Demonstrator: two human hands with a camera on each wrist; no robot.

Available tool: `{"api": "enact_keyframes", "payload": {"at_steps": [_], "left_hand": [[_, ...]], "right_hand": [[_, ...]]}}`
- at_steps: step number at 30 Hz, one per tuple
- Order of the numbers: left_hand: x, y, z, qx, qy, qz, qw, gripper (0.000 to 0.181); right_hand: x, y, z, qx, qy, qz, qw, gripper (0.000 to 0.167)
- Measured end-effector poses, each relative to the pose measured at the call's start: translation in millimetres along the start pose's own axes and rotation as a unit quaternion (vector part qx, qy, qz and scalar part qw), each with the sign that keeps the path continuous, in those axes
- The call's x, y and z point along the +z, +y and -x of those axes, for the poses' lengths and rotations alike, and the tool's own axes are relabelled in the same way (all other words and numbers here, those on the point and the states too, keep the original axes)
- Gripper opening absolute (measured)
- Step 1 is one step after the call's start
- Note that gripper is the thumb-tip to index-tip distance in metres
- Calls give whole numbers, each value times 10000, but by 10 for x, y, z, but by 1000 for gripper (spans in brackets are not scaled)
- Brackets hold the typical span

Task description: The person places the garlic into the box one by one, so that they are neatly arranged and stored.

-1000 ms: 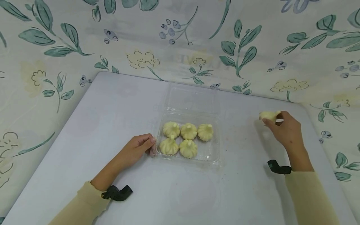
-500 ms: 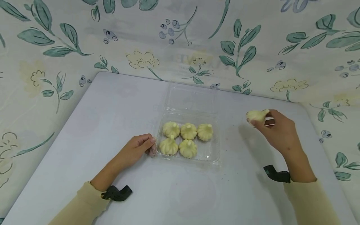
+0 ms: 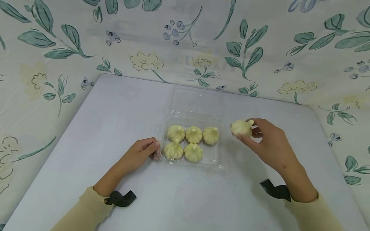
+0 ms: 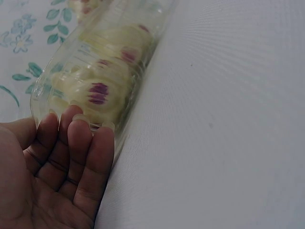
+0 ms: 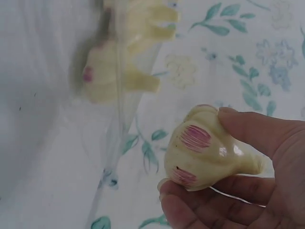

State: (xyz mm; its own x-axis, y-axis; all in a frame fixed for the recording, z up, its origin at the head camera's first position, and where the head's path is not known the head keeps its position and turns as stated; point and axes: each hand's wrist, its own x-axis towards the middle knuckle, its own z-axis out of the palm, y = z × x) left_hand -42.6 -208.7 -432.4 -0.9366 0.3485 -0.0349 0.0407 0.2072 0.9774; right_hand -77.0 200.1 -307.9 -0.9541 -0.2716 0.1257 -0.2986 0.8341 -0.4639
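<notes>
A clear plastic clamshell box (image 3: 212, 157) lies with its lid (image 3: 198, 99) folded back. Inside sit several garlic bulbs (image 3: 193, 152), three across the far row and two in the near row at the left and middle. My left hand (image 3: 141, 154) pinches the box's left wall, with thumb at the rim and fingers against the side in the left wrist view. Just right of the box, my right hand (image 3: 271, 144) holds another garlic bulb (image 5: 205, 150) between thumb and fingers, above the table. Purple streaks mark its skin, and its stem points towards the palm.
The white table (image 3: 130, 106) backs onto a floral cloth (image 3: 202, 38). Black curved pieces sit at both wrists, a left one (image 3: 121, 198) and a right one (image 3: 276, 190).
My right hand has moved left and nearer to the box with the garlic bulb in its fingers. The left hand and the box have stayed in place.
</notes>
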Motion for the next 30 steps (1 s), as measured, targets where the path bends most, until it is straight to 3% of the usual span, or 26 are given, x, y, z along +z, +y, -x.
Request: {"api": "enact_keyframes", "payload": {"at_steps": [10,22,30], "left_hand": [[5,-23,-7,-9,5,-10,10000,31],[-3,-29,-2,-8,-8,-18,10000,31],[3,-19,-5,-47,-2,-64,10000,32]], "right_hand": [[159,-281,78,-604,-382,65,9974,49],[434,-416,98,-458,-1076,152,9930,47],[572,-485,79,-673,-1141,648,9891,46]]}}
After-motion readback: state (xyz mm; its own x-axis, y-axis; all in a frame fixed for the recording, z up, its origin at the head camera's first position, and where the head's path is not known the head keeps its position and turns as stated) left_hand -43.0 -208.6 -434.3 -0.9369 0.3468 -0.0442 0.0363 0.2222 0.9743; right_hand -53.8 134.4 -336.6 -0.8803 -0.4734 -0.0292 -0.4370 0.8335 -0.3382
